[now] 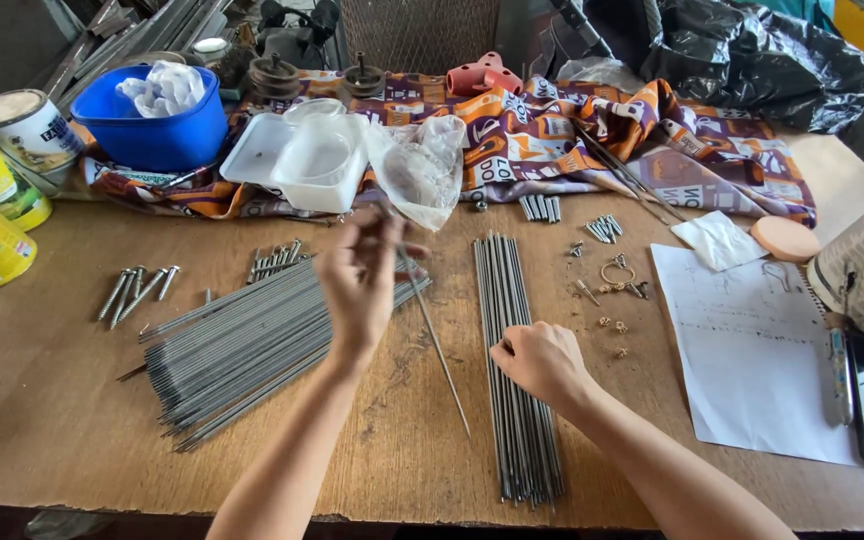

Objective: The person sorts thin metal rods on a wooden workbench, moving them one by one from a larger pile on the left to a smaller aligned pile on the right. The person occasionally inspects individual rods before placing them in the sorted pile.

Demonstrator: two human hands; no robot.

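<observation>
My left hand [362,275] is raised over the wooden table [42,400], fingers pinched on one thin metal rod [439,350] that slants down toward the front edge. My right hand [542,360] rests knuckles up on a neat bundle of long thin rods [514,300] lying front to back; its fingers curl onto the rods. A larger fanned pile of grey rods [242,345] lies left of my left hand.
Screws [137,290] and short bolts [540,207] are scattered about. Paint tins [12,150], a blue tub [152,125] and a clear plastic box [302,150] stand at the back left. A patterned cloth [572,130] spans the back. Paper sheets [742,340] lie right.
</observation>
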